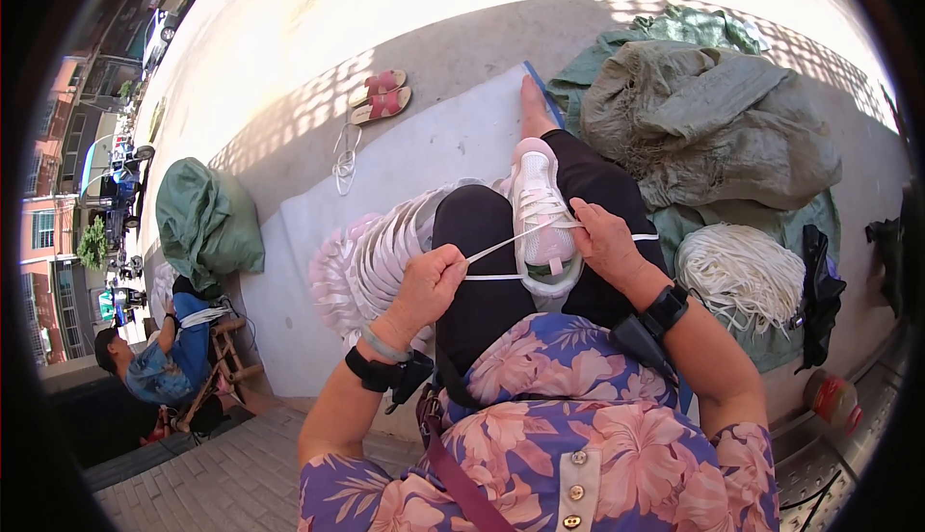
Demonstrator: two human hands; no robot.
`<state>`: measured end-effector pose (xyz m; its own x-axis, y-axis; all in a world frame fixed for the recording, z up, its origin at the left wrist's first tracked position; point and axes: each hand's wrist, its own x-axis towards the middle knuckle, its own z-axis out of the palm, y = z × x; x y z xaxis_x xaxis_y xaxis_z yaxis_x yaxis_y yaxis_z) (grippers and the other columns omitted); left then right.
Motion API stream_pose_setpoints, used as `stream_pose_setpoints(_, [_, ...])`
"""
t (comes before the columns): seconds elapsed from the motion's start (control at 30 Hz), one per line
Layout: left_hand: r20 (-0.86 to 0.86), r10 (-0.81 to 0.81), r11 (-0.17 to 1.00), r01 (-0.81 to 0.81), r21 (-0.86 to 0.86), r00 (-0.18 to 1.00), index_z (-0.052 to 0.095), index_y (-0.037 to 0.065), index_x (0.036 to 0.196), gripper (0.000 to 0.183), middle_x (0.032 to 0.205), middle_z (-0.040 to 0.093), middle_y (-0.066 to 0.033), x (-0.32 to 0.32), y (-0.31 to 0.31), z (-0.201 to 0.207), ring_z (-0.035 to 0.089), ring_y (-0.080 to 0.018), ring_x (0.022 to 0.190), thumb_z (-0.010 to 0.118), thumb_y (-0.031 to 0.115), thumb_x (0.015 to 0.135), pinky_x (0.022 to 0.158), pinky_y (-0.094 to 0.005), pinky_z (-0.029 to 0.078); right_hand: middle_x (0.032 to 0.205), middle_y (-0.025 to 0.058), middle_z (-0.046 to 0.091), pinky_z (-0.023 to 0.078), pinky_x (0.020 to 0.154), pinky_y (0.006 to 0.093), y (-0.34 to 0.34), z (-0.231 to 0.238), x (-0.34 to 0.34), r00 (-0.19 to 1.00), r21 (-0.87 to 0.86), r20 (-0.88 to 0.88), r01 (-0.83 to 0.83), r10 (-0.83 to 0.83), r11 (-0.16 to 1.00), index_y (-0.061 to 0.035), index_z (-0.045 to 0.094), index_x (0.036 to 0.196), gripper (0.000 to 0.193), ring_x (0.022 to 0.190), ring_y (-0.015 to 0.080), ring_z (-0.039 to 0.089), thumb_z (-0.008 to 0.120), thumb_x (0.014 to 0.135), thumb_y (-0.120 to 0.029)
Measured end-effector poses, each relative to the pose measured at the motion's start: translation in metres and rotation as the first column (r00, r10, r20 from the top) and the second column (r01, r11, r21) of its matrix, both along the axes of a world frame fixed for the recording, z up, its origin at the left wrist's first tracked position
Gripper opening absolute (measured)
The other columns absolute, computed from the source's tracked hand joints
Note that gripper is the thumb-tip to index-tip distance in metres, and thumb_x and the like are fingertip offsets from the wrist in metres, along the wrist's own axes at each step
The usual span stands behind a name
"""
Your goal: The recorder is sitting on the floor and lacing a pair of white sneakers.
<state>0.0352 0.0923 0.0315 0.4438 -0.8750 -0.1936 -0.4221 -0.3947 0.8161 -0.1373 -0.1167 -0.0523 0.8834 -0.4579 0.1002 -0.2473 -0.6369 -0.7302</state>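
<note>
A pink and white sneaker (533, 180) rests between my thighs, its toe pointing away from me. White lacing crosses its tongue. My left hand (432, 286) is closed on a white shoelace (501, 244), which runs taut from the fist to the shoe's upper eyelets. Beside the shoe's right edge, my right hand (607, 240) pinches lace at the eyelets between thumb and fingers. Loose lace ends lie across both black trouser legs. Against my left leg leans a long row of nested pink and white shoes (371, 257).
On my right sit a heap of white laces (740, 272), a large grey-green sack (708, 118) and a clear jar (833, 399). Pink sandals (382, 105) and a loose lace (345, 161) lie ahead. A green sack (207, 219) and a seated person (159, 363) are at left.
</note>
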Motion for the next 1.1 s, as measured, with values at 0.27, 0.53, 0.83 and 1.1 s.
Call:
stream_pose_setpoints(0.27, [0.541, -0.033, 0.973, 0.151, -0.175, 0.840, 0.054, 0.002, 0.072, 0.011, 0.057, 0.048, -0.0082, 0.020, -0.029, 0.028, 0.049, -0.0243, 0.050, 0.059, 0.008, 0.079, 0.048, -0.0325, 0.038, 0.086, 0.0161, 0.058, 0.046, 0.072, 0.0407, 0.002, 0.009, 0.003, 1.000, 0.206, -0.014, -0.016, 0.020, 0.978, -0.0013, 0.053, 0.102, 0.025, 0.082, 0.0337, 0.057, 0.053, 0.079, -0.010])
stream_pose_setpoints(0.53, [0.820, -0.210, 0.785, 0.592, -0.183, 0.532, 0.055, 0.006, 0.076, 0.015, 0.051, 0.039, -0.0010, -0.007, -0.058, 0.057, 0.043, -0.0168, 0.043, 0.069, 0.007, 0.070, 0.043, -0.0284, 0.033, 0.072, 0.0103, 0.060, 0.045, 0.063, 0.0332, 0.014, 0.047, 0.046, 0.948, 0.377, 0.260, -0.275, 0.184, 0.884, -0.0027, 0.059, 0.087, 0.027, 0.066, 0.0256, 0.057, 0.046, 0.089, -0.027])
stream_pose_setpoints(0.83, [0.693, -0.144, 0.831, 0.467, -0.303, 0.706, 0.060, 0.002, 0.088, 0.023, 0.057, 0.051, -0.0029, -0.006, -0.047, 0.025, 0.049, -0.0183, 0.045, 0.070, 0.002, 0.067, 0.044, -0.0302, 0.036, 0.068, 0.0004, 0.058, 0.043, 0.053, 0.0171, -0.035, 0.124, 0.013, 0.964, 0.870, 0.234, -0.265, 0.125, 0.417, -0.0001, 0.063, 0.099, 0.017, 0.058, 0.0038, 0.052, 0.053, 0.089, -0.010])
stream_pose_setpoints(1.1, [0.801, -0.009, 0.727, 0.554, -0.406, 0.599, 0.058, 0.001, 0.090, 0.025, 0.062, 0.052, -0.0038, -0.023, -0.058, 0.082, 0.048, -0.0172, 0.048, 0.065, -0.002, 0.067, 0.049, -0.0291, 0.040, 0.085, 0.0066, 0.064, 0.045, 0.080, 0.0255, -0.024, 0.109, 0.022, 0.933, 0.868, 0.275, -0.345, 0.231, 0.359, 0.0012, 0.059, 0.106, 0.037, 0.085, 0.0121, 0.059, 0.048, 0.093, -0.031])
